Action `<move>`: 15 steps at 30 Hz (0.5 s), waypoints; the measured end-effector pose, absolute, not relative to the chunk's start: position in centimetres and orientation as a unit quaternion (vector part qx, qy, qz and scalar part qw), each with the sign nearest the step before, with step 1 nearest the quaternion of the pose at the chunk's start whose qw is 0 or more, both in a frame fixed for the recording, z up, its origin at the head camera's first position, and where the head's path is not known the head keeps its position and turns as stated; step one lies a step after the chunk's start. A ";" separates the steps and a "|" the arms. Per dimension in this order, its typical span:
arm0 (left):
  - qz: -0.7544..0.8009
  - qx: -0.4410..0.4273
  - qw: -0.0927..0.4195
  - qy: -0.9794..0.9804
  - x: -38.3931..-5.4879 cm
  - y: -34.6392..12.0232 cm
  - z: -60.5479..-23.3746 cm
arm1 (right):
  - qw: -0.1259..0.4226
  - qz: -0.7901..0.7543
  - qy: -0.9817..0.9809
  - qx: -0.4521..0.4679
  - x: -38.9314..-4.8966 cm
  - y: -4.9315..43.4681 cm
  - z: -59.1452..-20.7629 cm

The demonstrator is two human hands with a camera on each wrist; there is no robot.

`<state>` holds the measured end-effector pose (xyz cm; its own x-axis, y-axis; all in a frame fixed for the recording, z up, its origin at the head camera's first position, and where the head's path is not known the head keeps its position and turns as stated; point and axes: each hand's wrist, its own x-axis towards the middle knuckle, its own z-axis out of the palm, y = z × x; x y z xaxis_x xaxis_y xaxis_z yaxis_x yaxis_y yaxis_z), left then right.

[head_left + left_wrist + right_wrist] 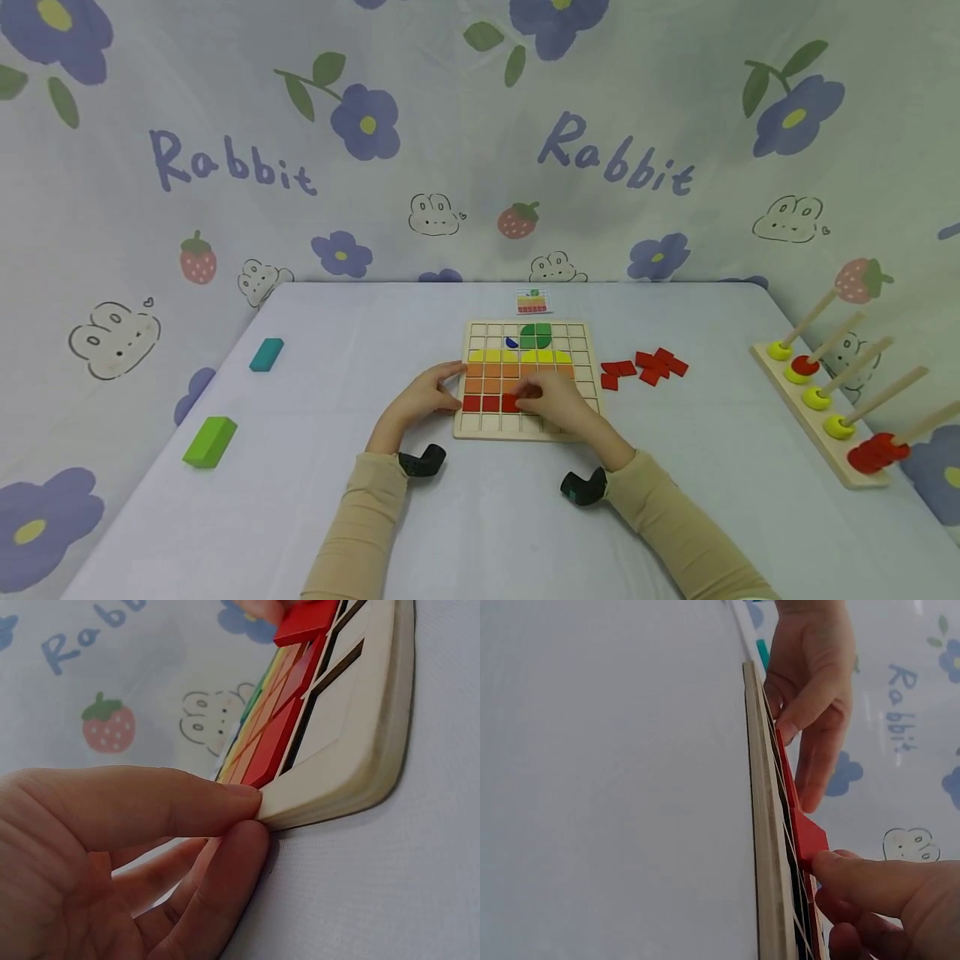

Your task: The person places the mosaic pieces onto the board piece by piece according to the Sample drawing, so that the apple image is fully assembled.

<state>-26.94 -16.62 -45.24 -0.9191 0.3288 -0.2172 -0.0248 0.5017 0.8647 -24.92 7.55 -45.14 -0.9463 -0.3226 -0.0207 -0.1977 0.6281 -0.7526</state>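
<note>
Pinching a red square tile (808, 834) between thumb and fingertips, our right hand (551, 398) holds it tilted, one edge down on the red row of the wooden grid board (591, 367) and the other edge lifted. The open cell lies directly under the grip, beside the red tiles already seated toward our left hand, so this hand is the nearer one by far. Our left hand (423, 394) rests at the board's left edge, thumb and fingers (225, 799) pressed against its rim and the corner nipped between them. The board is pale, smooth wood with rounded corners and thin raised ribs; the tiles are flat, glossy and sharp-edged. More loose red tiles (647, 367) lie scattered on the tablecloth beyond the board's right side, well apart from the grip.
</note>
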 end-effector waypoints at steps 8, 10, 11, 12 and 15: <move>0.484 0.084 0.181 0.852 -27.0 -16.5 -45.3 | 0.069 -0.360 0.918 -0.152 -24.9 7.7 -45.4; 0.483 0.085 0.180 0.853 -27.0 -16.5 -45.3 | 0.071 -0.378 0.910 -0.156 -25.1 7.9 -45.2; 0.482 0.085 0.179 0.853 -27.1 -16.5 -45.3 | 0.072 -0.389 0.905 -0.156 -25.2 8.1 -45.0; 0.481 0.087 0.178 0.854 -27.1 -16.5 -45.4 | 0.071 -0.402 0.899 -0.157 -25.5 8.5 -44.8; 0.480 0.094 0.173 0.855 -27.1 -16.6 -45.4 | 0.064 -0.441 0.884 -0.144 -26.2 10.2 -43.8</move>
<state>-27.08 -16.59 -45.44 -0.9225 0.3261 -0.2064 -0.0061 0.5223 0.8528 -26.22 10.17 -43.82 -0.9503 -0.3110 0.0132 -0.1978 0.5703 -0.7972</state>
